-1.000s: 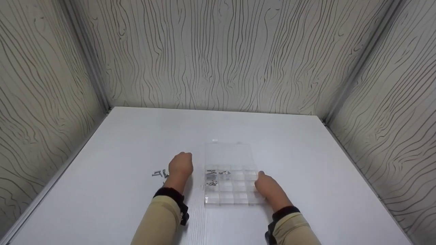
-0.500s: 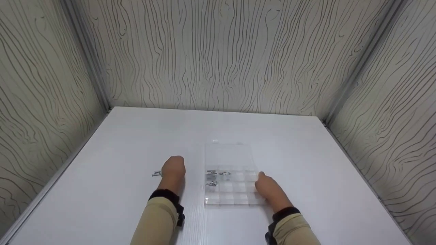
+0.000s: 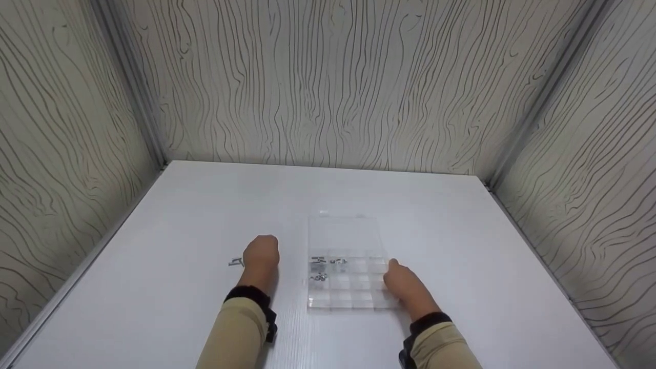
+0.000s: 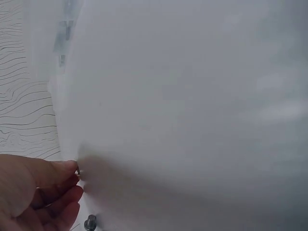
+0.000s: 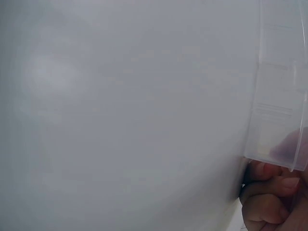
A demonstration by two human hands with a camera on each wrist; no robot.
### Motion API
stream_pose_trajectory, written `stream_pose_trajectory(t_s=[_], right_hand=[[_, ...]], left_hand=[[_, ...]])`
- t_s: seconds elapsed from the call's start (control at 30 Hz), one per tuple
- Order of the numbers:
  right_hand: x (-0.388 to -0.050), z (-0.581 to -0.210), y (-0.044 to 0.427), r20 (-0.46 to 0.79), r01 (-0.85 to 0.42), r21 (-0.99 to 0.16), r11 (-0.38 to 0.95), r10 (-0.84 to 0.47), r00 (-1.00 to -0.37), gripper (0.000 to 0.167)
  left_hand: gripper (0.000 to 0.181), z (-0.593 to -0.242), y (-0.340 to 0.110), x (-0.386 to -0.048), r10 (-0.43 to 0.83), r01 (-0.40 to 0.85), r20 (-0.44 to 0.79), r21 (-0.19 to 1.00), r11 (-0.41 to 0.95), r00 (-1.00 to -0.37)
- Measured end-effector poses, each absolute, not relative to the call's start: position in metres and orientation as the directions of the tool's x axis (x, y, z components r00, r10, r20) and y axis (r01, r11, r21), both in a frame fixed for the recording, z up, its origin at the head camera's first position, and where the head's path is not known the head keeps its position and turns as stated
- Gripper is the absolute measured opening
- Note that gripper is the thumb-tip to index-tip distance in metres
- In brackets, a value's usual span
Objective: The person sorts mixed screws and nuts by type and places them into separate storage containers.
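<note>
My left hand (image 3: 261, 256) is low over the white table, left of a clear compartment box (image 3: 361, 295). Its thumb and index finger pinch a tiny metal piece (image 4: 78, 170), mostly hidden by the fingertips. Loose screws (image 3: 236, 262) lie just left of this hand, and a bolt (image 4: 90, 222) shows below the fingers in the left wrist view. My right hand (image 3: 407, 287) grips the box's right side, thumb (image 5: 288, 147) against the clear wall and fingers curled by its corner. Small metal parts (image 3: 319, 277) sit in several of the box's left compartments.
The box's clear lid (image 3: 343, 231) lies folded back on the table (image 3: 435, 215), away from me. Wood-patterned panels (image 3: 328, 82) rise at the back and both sides of the table.
My left hand has moved left and slightly toward me, now covering some of the loose screws. The right hand and the box have stayed in place.
</note>
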State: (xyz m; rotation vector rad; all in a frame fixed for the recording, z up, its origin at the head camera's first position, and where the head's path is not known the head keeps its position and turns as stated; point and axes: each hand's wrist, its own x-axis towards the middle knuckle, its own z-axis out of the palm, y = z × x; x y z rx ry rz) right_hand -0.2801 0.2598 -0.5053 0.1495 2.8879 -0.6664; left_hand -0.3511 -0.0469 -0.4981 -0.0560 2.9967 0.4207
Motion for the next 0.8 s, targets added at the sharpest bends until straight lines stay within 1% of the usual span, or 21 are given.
stream_pose_trajectory(t_s=[0.17, 0.33, 0.5, 0.7, 0.8], right_hand=[[-0.279, -0.504, 0.259, -0.193, 0.143, -0.426, 0.893, 0.065, -0.979, 0.041], [-0.279, -0.504, 0.259, -0.198, 0.14, -0.418, 0.898, 0.06, -0.978, 0.044], [-0.28, -0.504, 0.258, -0.206, 0.158, -0.436, 0.886, 0.073, -0.976, 0.046], [-0.281, -0.504, 0.259, -0.218, 0.162, -0.419, 0.894, 0.074, -0.973, 0.044], [-0.281, -0.505, 0.26, -0.214, 0.156, -0.415, 0.896, 0.07, -0.974, 0.044]], left_hand=[[0.016, -0.496, -0.046, -0.349, -0.018, -0.042, -0.095, 0.261, 0.964, -0.995], [0.015, -0.494, -0.044, -0.345, -0.009, -0.027, -0.075, 0.245, 0.969, -0.997], [0.016, -0.497, -0.043, -0.344, -0.002, -0.015, -0.058, 0.225, 0.974, -0.998], [0.017, -0.498, -0.043, -0.342, 0.006, -0.014, -0.082, 0.23, 0.973, -0.997], [0.02, -0.492, -0.039, -0.338, 0.04, 0.026, -0.054, 0.245, 0.969, -0.998]])
